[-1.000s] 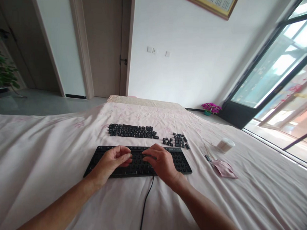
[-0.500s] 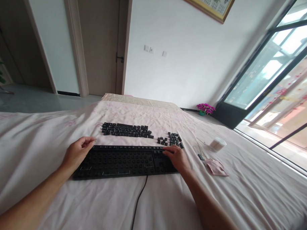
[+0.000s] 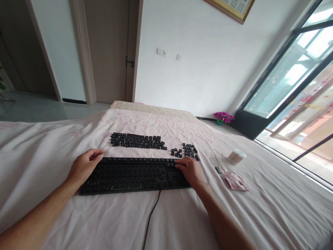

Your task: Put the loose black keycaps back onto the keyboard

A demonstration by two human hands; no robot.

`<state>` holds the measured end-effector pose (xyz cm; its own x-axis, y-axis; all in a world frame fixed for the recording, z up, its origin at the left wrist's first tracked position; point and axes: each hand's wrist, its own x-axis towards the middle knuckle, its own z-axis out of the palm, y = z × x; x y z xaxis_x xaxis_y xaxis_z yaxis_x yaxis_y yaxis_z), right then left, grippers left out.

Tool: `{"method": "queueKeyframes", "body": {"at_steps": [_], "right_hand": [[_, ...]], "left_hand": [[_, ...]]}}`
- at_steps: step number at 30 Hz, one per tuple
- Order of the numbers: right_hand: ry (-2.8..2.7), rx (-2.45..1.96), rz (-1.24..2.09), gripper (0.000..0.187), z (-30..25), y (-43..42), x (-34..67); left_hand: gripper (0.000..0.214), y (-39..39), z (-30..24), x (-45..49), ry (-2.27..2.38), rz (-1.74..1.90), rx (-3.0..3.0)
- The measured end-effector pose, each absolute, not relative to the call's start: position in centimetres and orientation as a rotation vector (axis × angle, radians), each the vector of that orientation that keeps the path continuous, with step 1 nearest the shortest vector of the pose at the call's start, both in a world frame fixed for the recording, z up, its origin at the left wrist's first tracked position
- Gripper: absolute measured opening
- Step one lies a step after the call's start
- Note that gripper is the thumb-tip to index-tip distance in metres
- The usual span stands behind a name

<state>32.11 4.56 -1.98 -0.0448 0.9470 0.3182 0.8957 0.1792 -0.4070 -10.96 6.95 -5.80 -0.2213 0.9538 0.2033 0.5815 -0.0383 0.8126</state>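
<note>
A black keyboard (image 3: 132,176) lies on the bed, most of its keys stripped of caps, with a row of caps along its far edge. My left hand (image 3: 85,164) is at its far left corner, thumb and fingertips pinched together; anything between them is too small to make out. At the upper right part of the keyboard, my right hand (image 3: 190,170) has its closed fingertips down on the keys, hiding what they grip. Beyond the keyboard, loose black keycaps (image 3: 138,141) lie in rows, and a smaller group of keycaps (image 3: 189,150) is scattered to the right.
A black cable (image 3: 151,215) runs from the keyboard toward me. To the right are a round white container (image 3: 236,156), a pink cloth pouch (image 3: 234,181) and a small dark item (image 3: 218,170). A wrinkled floral sheet (image 3: 108,225) covers the bed.
My right hand has shifted very slightly left along the keyboard's far edge. The left hand, keyboard and loose keycaps look almost unchanged.
</note>
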Motion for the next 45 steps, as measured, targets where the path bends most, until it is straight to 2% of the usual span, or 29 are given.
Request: {"method": "queueKeyframes", "body": {"at_steps": [6,24,45], "right_hand": [[-1.996,-1.717,0.12,0.015,-1.7,4.3,32.1],[-2.343,-1.681,-0.359,0.028,-0.2,2.9,30.9],[-2.393,-1.732,-0.4,0.026,-0.1,2.6,30.7]], "left_hand": [[0.032,7.2,-6.0,-11.1,1.855,1.139,1.614],[0.032,7.1,-6.0,-11.0,1.891,1.114,1.645],[0.03,7.0,-5.8,-11.0,1.896,1.104,1.657]]}}
